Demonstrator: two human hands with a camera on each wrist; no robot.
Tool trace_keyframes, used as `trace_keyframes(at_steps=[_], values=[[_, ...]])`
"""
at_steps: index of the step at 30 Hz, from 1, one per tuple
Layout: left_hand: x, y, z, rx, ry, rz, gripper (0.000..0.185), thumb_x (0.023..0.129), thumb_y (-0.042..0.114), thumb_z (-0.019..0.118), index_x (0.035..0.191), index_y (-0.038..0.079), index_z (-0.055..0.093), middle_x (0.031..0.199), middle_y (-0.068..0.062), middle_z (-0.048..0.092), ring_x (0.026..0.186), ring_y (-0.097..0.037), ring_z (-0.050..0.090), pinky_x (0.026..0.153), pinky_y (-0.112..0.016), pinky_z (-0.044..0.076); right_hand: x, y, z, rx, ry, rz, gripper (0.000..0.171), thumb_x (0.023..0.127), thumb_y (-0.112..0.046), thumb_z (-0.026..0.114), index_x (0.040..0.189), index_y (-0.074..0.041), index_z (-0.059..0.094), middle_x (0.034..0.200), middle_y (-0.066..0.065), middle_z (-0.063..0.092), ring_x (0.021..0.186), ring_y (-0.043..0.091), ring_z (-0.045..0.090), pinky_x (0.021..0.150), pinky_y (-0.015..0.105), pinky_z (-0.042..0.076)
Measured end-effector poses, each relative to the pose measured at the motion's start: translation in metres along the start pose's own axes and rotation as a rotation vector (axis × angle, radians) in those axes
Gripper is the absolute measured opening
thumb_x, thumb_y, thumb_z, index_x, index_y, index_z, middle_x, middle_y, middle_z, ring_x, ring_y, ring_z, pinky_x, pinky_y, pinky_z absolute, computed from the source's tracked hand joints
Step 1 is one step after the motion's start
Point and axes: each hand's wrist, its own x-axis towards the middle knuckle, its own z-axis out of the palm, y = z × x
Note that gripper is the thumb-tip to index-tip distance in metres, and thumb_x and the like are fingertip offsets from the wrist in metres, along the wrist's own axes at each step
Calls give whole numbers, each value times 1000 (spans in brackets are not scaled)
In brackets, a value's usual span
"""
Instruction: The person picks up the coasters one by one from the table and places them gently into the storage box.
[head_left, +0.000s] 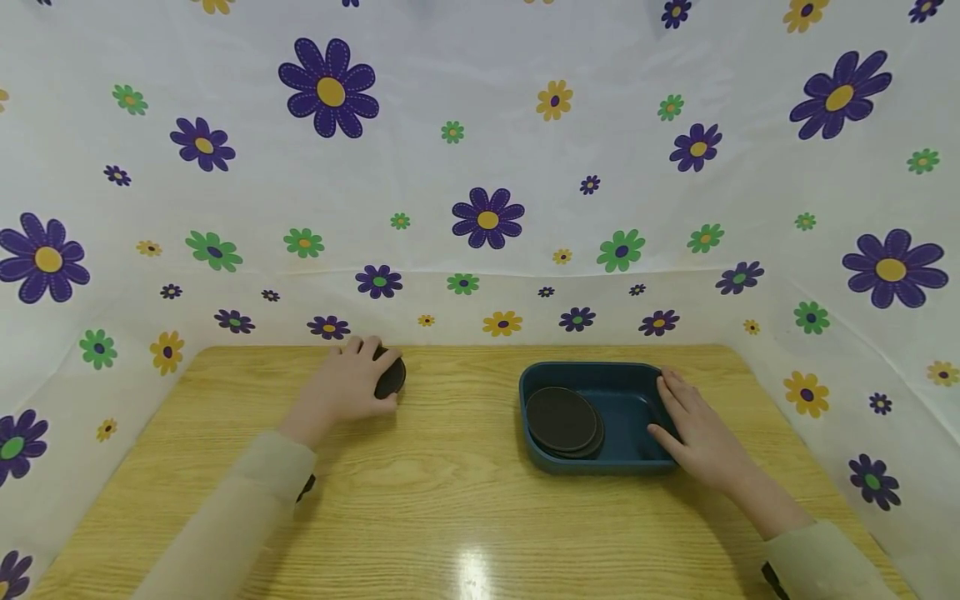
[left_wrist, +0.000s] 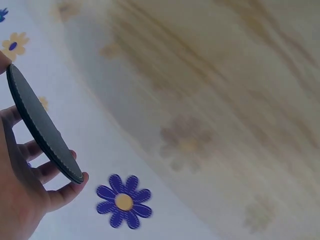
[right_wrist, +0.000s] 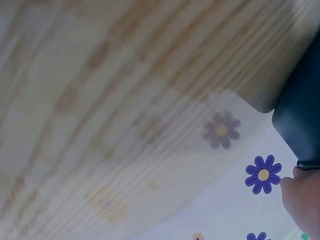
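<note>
A round black coaster point(head_left: 391, 375) is gripped in my left hand point(head_left: 348, 379), near the back left of the table. In the left wrist view the coaster point(left_wrist: 45, 125) shows a pale stitched edge, with fingers spread behind it and its rim held between thumb and fingertips. A dark blue rectangular bin point(head_left: 600, 467) stands to the right. Several similar black coasters point(head_left: 562, 419) lie stacked in its left half. My right hand point(head_left: 693, 433) rests over the bin's right rim, fingers fairly straight and thumb reaching inside. Only part of that hand point(right_wrist: 302, 202) appears in the right wrist view, beside the rim.
Both hands work above a light wooden table point(head_left: 442, 517). A white cloth with printed flowers point(head_left: 420, 150) rises behind the table and along both sides. Between the left hand and the bin lies a stretch of bare wood.
</note>
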Motion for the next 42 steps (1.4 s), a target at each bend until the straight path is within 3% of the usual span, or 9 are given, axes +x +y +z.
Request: trace_keyframes(at_steps=[13,25,37,42], values=[[22,45,-14,63,21,117,76,88,55,68,155,23,51,150,-21,50,132,-44,51,101,-63,49,0,-1,0,8,8,3,76,107,-32,59,159,17,30,168,37,27,162,47,20,124,12,-15],[37,92,-28,82,111,260,73,89,56,70,153,25,53,144,-17,55,127,-41,55,98,-59,53,0,0,0,19,0,6,76,108,-31,59,159,17,29,169,36,24,163,46,17,123,12,-15],[55,136,-32,71,77,359,72,92,58,61,155,27,51,148,-12,52,129,-35,51,99,-55,49,0,1,0,9,-2,16,77,107,-31,61,159,16,30,168,36,26,161,48,22,129,19,-11],[59,154,-34,74,70,382,73,92,59,61,158,30,48,151,-10,49,130,-34,50,102,-54,48,1,1,0,12,-5,12,77,107,-31,60,159,16,29,169,36,25,161,48,20,128,17,-13]])
